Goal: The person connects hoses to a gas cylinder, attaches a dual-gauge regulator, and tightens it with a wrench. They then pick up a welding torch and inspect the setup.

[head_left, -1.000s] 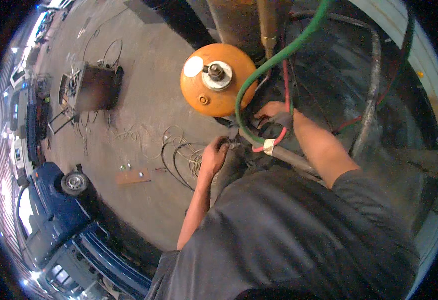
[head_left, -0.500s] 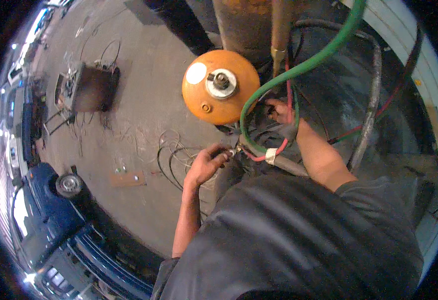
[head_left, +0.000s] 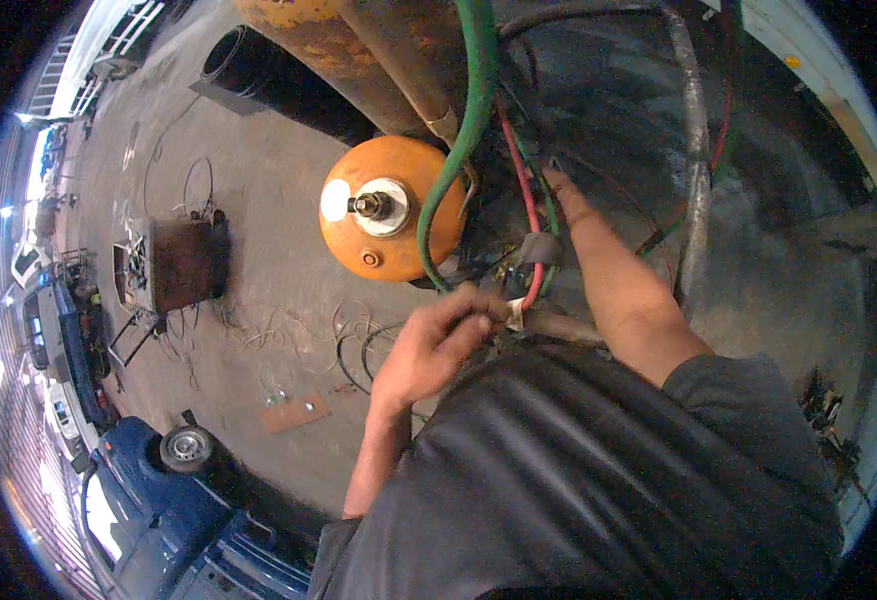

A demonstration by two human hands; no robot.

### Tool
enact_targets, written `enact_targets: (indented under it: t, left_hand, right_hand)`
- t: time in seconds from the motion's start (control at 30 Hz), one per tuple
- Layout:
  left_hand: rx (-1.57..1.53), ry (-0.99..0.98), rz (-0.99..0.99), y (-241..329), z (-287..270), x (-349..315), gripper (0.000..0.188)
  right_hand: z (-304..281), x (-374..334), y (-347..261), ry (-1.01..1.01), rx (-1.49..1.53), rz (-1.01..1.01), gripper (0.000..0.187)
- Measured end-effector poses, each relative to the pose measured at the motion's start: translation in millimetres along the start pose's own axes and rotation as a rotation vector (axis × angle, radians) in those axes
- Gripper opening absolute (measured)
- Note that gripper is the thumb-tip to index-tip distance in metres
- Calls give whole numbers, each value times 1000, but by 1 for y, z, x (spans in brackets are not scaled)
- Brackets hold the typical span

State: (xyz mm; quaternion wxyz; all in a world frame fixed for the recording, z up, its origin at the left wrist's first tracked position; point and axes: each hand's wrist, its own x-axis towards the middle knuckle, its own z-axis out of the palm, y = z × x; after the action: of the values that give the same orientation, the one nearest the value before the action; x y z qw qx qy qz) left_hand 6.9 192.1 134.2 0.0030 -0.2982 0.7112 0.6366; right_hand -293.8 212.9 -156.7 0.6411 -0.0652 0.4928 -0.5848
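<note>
My left hand (head_left: 429,345) is closed, its fingers curled beside the white tape band (head_left: 516,316) on the red hose (head_left: 521,165). What it grips, if anything, is hidden. My right hand (head_left: 566,195) reaches past the red hose and a thin green hose, close to the floor; its fingertips are dark and hard to make out. A dark wrap (head_left: 538,249) binds the two hoses together. Beyond my left hand stands an orange gas cylinder (head_left: 399,165) with a valve (head_left: 370,205) on top. A thick green hose (head_left: 476,110) loops down over its right side.
Tall rusty cylinders (head_left: 369,70) stand behind the orange one, beside a dark roll (head_left: 279,90). A thick grey hose (head_left: 697,130) curves along the right. Loose cables (head_left: 344,330) lie on the floor at left, near a metal cart (head_left: 184,262) and a blue vehicle (head_left: 149,480).
The view has shifted, bringing the orange cylinder lower and left. My left hand has moved right toward the taped hose. My right arm reaches farther away, beyond the hoses.
</note>
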Motion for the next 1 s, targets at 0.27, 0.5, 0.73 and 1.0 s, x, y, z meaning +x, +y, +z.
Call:
enact_targets:
  t: [0.27, 0.5, 0.73, 1.0]
  left_hand:
    - [709, 254, -143, -91, 43, 156, 77]
    - [457, 297, -401, -84, 63, 183, 69]
    - [270, 581, -123, -144, 48, 211, 32]
    - [163, 786, 114, -119, 66, 224, 26]
  right_hand:
    - [46, -53, -22, 107, -551, 351, 58]
    - [21, -33, -6, 74, -158, 103, 51]
    - [2, -12, 11, 77, -85, 39, 44]
    - [-31, 8, 29, 205, -827, 15, 30]
